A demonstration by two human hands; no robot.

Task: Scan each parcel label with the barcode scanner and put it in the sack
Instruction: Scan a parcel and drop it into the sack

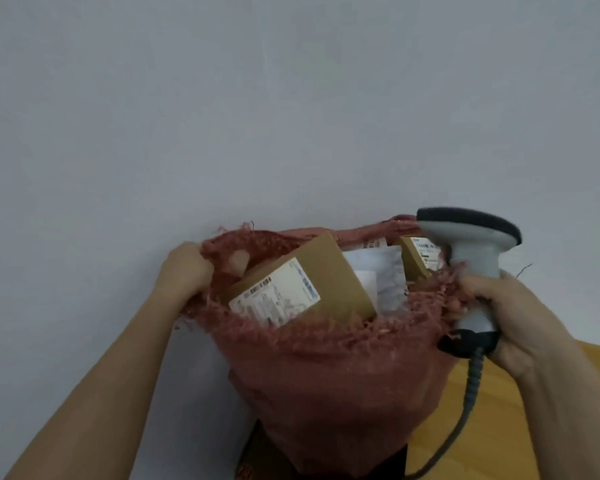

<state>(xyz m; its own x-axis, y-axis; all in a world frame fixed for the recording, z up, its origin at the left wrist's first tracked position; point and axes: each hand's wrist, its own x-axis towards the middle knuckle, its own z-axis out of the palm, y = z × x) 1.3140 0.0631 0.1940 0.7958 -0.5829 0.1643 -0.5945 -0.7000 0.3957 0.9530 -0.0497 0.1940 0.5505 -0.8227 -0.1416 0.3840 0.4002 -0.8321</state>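
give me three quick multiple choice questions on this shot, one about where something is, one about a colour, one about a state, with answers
1. Where is the large cardboard parcel with the white label?
A. on the wooden surface
B. inside the sack's mouth
C. in the right hand

2. What colour is the sack?
A. reddish brown
B. blue
C. white

3. What is the left hand doing?
A. hanging idle with straight fingers
B. gripping the barcode scanner
C. gripping the sack's frayed rim

Answers:
1 B, the parcel sits tilted within the open sack beside a white padded mailer.
2 A, the woven cloth is reddish brown all over.
3 C, its fingers curl round the rim at the sack's left side, while the right hand holds the barcode scanner.
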